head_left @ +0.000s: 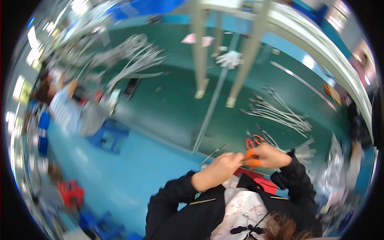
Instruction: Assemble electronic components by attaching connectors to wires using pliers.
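Observation:
My left hand [224, 170] is closed in a pinch in front of my chest. A thin grey cable [214, 154] with a dark tip sticks out beside its knuckles and seems held in it. Closed around an orange-handled tool [252, 159], my right hand [272, 156] meets the left fingertips. The tool's working end is hidden between the hands, so its kind is unclear. Just beyond them, red-handled scissors [249, 143] lie on the green table [180, 108]. To their right, several light grey cables [280, 116] with dark ends lie spread out.
White shelf legs [200, 60] stand on the table ahead, near a white glove [229, 59]. Bundles of pale cables [136, 64] and a black phone [131, 87] lie far left. A co-worker [76, 108] sits there on a blue stool [108, 136]. Clear plastic bags [332, 172] are at right.

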### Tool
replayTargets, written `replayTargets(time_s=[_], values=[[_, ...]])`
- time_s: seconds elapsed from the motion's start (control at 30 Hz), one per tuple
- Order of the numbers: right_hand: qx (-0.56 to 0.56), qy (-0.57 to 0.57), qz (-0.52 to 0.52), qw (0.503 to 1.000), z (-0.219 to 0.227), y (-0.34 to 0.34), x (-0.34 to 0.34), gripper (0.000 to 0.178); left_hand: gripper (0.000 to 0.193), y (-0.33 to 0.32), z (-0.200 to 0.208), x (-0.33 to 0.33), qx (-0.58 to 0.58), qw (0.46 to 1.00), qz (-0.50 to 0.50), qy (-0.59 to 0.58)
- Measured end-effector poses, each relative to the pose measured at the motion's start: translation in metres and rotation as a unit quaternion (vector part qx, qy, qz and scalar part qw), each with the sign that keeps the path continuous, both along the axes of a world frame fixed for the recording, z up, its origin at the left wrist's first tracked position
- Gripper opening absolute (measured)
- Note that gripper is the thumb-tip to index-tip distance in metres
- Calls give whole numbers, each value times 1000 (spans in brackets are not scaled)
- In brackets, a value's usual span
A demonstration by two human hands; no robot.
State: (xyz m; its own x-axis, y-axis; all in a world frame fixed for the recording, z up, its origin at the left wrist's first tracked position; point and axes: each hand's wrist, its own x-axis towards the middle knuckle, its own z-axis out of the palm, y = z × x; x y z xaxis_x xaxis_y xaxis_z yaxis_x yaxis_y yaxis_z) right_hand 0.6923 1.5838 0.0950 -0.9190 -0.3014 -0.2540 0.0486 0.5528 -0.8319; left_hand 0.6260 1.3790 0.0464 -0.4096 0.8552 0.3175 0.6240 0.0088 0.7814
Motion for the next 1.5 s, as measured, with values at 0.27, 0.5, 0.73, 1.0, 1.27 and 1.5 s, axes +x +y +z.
replayTargets(time_s=[0.27,0.5,0.73,1.0,1.27,1.5], values=[[-121,160,70,977,-29,-12,35,15,12,-16,29,0,-95,986,-131,-39],[-226,-19,-160,961,1,35,77,22,54,-67,12,-61,-291,947,73,-110],[372,272,-289,839,-44,59,40,24,8,28,50,-19,23,945,94,-313],[-257,288,-315,867,-6,9,22,20,11,93,54,-19,199,919,36,-337],[-418,183,-323,829,-3,0,27,18,12,97,60,-6,171,831,-3,-529],[-409,136,-400,809,15,8,33,16,17,107,66,-10,171,814,-36,-553]])
